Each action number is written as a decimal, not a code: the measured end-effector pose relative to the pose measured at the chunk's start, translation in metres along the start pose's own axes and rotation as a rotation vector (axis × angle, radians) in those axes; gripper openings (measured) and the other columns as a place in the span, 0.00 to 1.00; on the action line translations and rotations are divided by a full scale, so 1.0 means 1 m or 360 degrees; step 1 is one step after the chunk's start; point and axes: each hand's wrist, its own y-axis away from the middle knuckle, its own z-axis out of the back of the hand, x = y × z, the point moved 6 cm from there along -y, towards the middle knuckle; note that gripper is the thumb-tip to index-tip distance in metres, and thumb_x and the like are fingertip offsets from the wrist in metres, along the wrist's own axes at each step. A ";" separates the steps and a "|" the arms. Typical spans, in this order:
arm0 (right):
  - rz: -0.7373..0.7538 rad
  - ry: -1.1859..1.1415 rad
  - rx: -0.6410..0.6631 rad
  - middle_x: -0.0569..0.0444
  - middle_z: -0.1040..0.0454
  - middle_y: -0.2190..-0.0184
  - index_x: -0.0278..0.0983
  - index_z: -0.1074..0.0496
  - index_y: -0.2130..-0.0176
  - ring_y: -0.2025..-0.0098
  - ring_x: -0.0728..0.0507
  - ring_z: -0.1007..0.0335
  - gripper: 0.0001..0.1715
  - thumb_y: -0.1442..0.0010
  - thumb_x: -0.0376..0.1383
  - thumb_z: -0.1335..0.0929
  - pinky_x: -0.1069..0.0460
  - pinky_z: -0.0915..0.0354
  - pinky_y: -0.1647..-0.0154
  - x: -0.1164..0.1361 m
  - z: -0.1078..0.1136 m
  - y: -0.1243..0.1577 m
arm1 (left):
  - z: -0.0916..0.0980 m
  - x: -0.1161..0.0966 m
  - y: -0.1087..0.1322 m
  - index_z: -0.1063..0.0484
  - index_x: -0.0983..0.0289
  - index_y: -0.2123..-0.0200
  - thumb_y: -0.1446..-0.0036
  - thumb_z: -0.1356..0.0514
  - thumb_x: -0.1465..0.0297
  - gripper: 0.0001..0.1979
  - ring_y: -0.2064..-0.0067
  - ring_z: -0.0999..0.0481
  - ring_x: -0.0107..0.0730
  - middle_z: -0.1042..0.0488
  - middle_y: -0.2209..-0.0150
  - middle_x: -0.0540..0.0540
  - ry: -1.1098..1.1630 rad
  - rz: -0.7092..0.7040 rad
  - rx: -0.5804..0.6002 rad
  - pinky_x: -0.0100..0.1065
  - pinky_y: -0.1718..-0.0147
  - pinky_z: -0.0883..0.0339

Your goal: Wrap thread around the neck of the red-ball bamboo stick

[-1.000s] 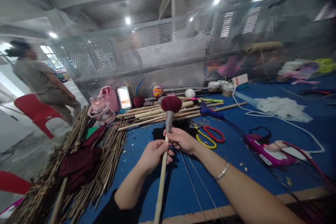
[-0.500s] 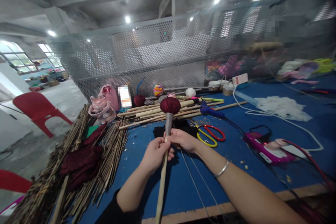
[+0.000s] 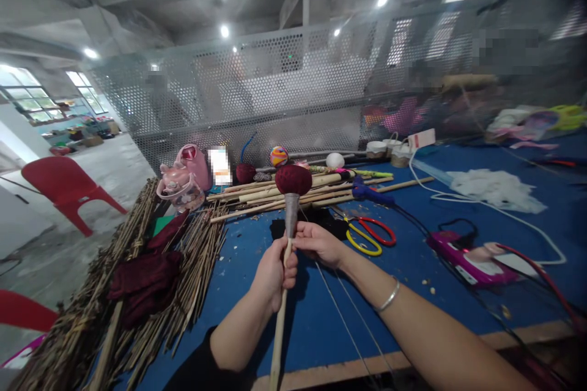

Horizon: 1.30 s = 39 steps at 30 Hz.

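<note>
A pale wooden stick [image 3: 278, 342] stands nearly upright in front of me, topped by a round dark red, cloth-like head [image 3: 293, 179]. Below the head, silvery-grey thread [image 3: 291, 214] is wound tightly round its neck. My left hand [image 3: 275, 272] is wrapped round the stick just under the winding. My right hand [image 3: 318, 243] pinches at the lower end of the winding, its fingertips touching the stick. Two loose grey strands [image 3: 342, 311] run from under this hand to the table's front edge. What exactly lies between the right fingertips is partly hidden.
Scissors [image 3: 367, 237] with red and yellow handles lie beyond my right hand, near a black cloth [image 3: 279, 229]. Peeled sticks [image 3: 257, 198] lie farther back. Bundled twigs [image 3: 197, 281] and dark red cloth [image 3: 147, 281] are at left; a purple power strip [image 3: 472, 263] and cables at right.
My left hand has turned and closed more fully round the stick. The red head has shifted slightly left and up. My right hand stays close to the winding.
</note>
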 end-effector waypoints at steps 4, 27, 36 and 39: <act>0.0013 -0.0070 -0.0033 0.57 0.33 0.77 0.31 0.34 0.66 0.81 0.56 0.45 0.19 0.55 0.39 0.28 0.58 0.57 0.83 0.001 -0.001 -0.001 | 0.001 0.001 -0.001 0.43 0.63 0.73 0.51 0.46 0.56 0.16 0.87 0.55 0.14 0.47 0.86 0.41 0.0013 -0.0010 -0.0020 0.21 0.88 0.67; -0.0376 -0.0130 -0.0192 0.63 0.38 0.82 0.36 0.41 0.69 0.83 0.55 0.44 0.14 0.58 0.30 0.33 0.58 0.45 0.83 -0.013 -0.005 0.007 | 0.016 -0.011 -0.004 0.40 0.63 0.78 0.51 0.47 0.53 0.19 0.89 0.50 0.18 0.43 0.88 0.43 -0.0602 -0.0360 -0.0319 0.23 0.92 0.56; -0.0302 0.0021 -0.0277 0.60 0.33 0.77 0.35 0.39 0.65 0.77 0.54 0.37 0.17 0.54 0.36 0.31 0.58 0.43 0.78 -0.011 -0.003 0.006 | 0.017 -0.013 -0.006 0.40 0.63 0.78 0.50 0.47 0.54 0.17 0.89 0.50 0.18 0.43 0.88 0.44 -0.0581 -0.0355 -0.0352 0.23 0.92 0.56; -0.0350 -0.0047 -0.0140 0.59 0.30 0.75 0.36 0.42 0.60 0.75 0.51 0.33 0.25 0.59 0.28 0.32 0.55 0.39 0.75 -0.014 -0.009 0.006 | 0.018 -0.012 -0.009 0.40 0.63 0.78 0.49 0.47 0.55 0.17 0.89 0.50 0.19 0.43 0.88 0.44 -0.0614 -0.0379 -0.0330 0.23 0.92 0.55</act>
